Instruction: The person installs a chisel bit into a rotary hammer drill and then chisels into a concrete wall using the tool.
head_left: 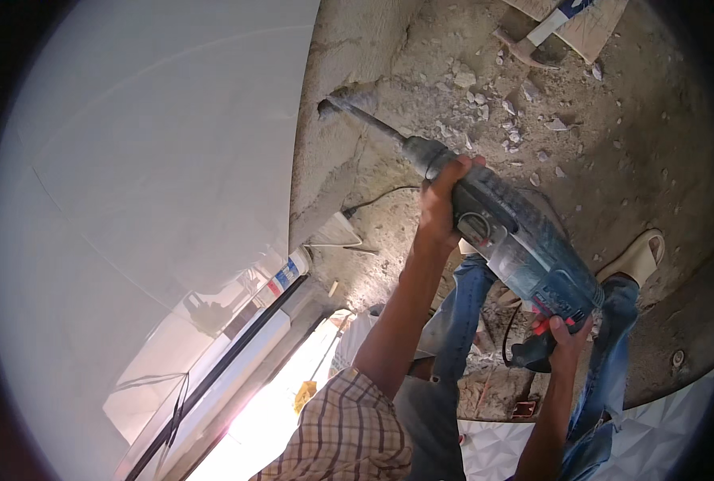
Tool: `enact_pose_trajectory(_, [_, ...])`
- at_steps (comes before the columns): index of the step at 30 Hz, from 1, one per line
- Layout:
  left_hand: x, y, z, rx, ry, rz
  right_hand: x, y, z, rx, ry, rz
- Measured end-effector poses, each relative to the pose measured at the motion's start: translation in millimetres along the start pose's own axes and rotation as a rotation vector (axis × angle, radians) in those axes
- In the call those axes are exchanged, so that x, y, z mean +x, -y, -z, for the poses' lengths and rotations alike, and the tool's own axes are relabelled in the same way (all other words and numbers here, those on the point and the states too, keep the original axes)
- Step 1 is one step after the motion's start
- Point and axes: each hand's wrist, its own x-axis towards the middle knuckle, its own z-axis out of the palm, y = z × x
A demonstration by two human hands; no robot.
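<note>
A dusty blue rotary hammer (531,240) lies diagonally across the view, held in both my hands. My left hand (447,195) wraps around its front end, just behind the chuck. At the rear, my right hand (567,340) grips the handle beside the red trigger area. The long steel bit (369,120) points to the upper left, its tip beside a dark hole (327,108) in the rough plaster strip along the smooth pale panel (170,120). From this view I cannot tell whether the tip touches the plaster.
Broken rubble (510,123) lies on the dusty surface. A claw hammer (540,33) rests by a wooden board (597,24) at the top. A white power socket block (336,231) with a plugged-in cord and a labelled container (288,270) are left of my forearm. A pale slipper (636,258) is at right.
</note>
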Motion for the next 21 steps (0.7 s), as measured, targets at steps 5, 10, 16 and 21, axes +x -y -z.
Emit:
enact_pose_trajectory(5, [-1.6,1.1,4.0,0.034,-0.037,-0.049,-3.6,-42.7,3.1,0.035,-0.107,-0.020])
enact_pose_trajectory(10, [4.2,0.4,9.8,-0.001,0.078,-0.008,5.8,-94.6,30.1,-0.110,-0.197,0.229])
enact_pose_trajectory(16, [-4.3,-4.5,-5.1,0.071,0.024,-0.135,2.0,-91.7,32.0,-0.228,-0.101,0.166])
enact_pose_trajectory(21, [1.2,-19.8,-3.8,0.061,0.089,-0.224,1.3,9.0,-12.0,-0.272,-0.036,0.257])
